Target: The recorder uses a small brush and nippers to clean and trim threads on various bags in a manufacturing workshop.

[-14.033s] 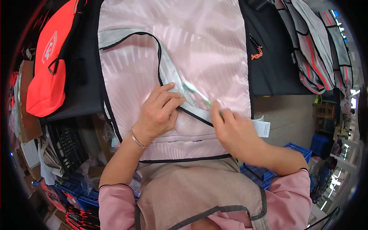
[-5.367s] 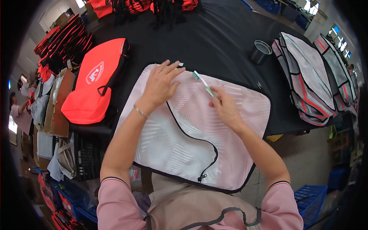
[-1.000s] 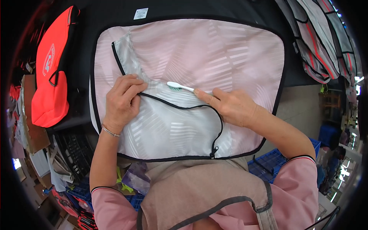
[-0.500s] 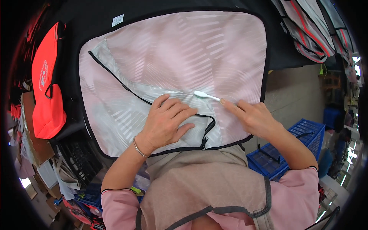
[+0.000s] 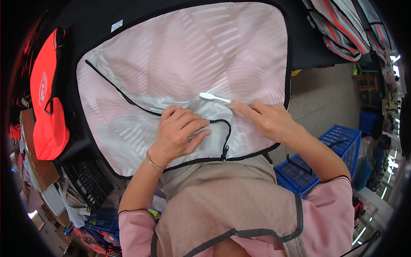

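My left hand [image 5: 177,135] lies flat, fingers spread, on the pink striped fabric panel [image 5: 192,64], just left of its black zipper pull [image 5: 224,152]. My right hand [image 5: 267,120] pinches a white brush [image 5: 214,98] against the panel. Beyond the panel's left edge, a red bag [image 5: 47,103] lies on the black table [image 5: 85,21].

The pink bag panel [image 5: 192,55] looks like smooth, slightly shiny striped cloth with matt black piping, the little white brush [image 5: 214,98] is glossy plastic, and the apron [image 5: 222,201] is plain matt beige fabric.

Head camera looks steeply down, close above the table [image 5: 308,47].
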Demonstrator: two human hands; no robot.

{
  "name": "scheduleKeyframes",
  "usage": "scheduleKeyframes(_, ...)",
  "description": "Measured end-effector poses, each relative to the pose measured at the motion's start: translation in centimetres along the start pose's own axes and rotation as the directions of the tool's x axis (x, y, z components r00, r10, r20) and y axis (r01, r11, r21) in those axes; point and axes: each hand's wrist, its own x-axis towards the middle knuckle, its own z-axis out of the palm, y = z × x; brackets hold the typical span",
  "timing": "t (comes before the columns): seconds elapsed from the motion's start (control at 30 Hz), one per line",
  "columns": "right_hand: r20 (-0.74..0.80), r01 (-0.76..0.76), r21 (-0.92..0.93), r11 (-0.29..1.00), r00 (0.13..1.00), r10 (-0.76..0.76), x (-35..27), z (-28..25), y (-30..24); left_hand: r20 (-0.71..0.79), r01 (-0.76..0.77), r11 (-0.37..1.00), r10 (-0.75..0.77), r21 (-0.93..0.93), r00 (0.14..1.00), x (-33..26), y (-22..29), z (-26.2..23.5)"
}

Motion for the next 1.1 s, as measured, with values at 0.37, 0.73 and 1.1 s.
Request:
scheduleKeyframes(0.37,0.023,0.077,-0.006,0.997,0.997,-0.077,1.7,0.4,1.1,-0.212,0.164,0.875,-0.072,0.456,0.975,8.3,-6.8,-5.7)
scheduleKeyframes(0.73,-0.040,0.052,0.026,0.998,0.998,-0.051,6.8,-3.2,3.4,-0.158,0.308,0.753,-0.267,0.582,0.951,13.7,-15.7,-5.6)
scheduleKeyframes(1.1,0.105,-0.025,0.082,0.996,0.994,0.016,15.9,-5.3,5.4,-0.200,0.417,0.714,-0.372,0.562,0.906,17.6,-23.1,-10.5)
